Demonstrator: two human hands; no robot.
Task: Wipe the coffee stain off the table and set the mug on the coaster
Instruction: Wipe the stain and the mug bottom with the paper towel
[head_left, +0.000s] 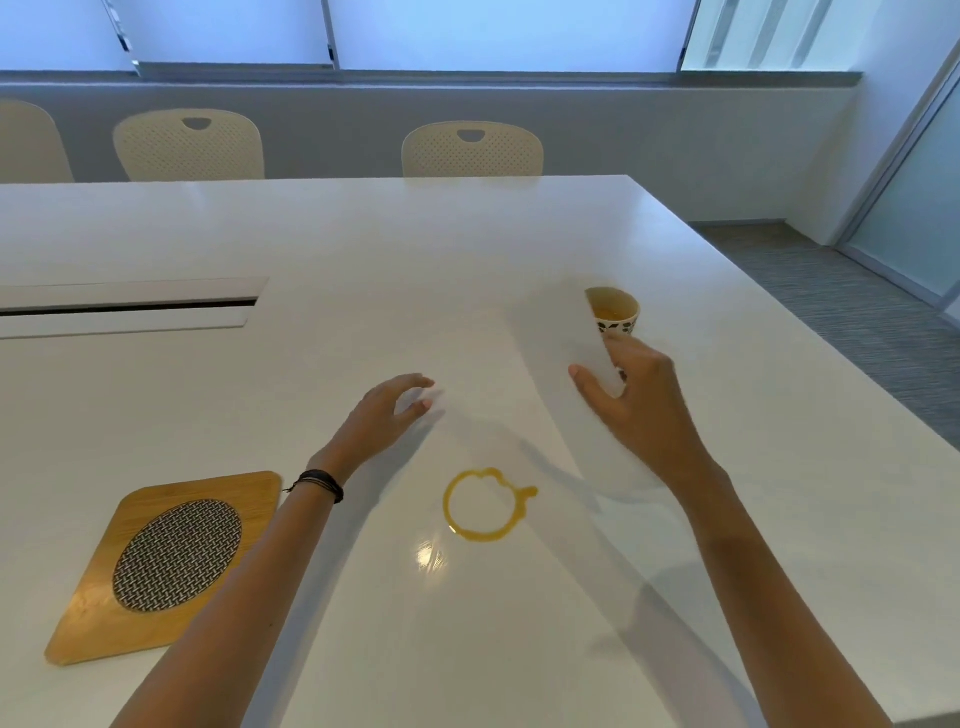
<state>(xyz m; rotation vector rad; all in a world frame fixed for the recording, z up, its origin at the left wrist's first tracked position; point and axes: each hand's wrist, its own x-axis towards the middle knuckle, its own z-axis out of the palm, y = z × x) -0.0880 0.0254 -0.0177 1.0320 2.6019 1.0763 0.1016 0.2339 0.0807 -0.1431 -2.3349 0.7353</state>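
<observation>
A yellow-brown ring-shaped coffee stain (453, 506) lies on the white table (363, 249) between my forearms. A thin white tissue sheet (556, 338), blurred and see-through, is spread above the table beyond the stain. My right hand (636, 400) pinches its right edge. My left hand (387, 415) has its fingertips at the sheet's faint left edge, and the grip is unclear. A small patterned mug (618, 309) with liquid inside stands behind the right hand, partly hidden by the sheet. The wooden coaster (104, 603) with a woven metal disc lies at the near left.
A long cable slot (124, 306) is set into the table at the left. Three cream chairs (472, 150) stand along the far edge below the windows. The table's right edge drops to grey carpet (831, 291).
</observation>
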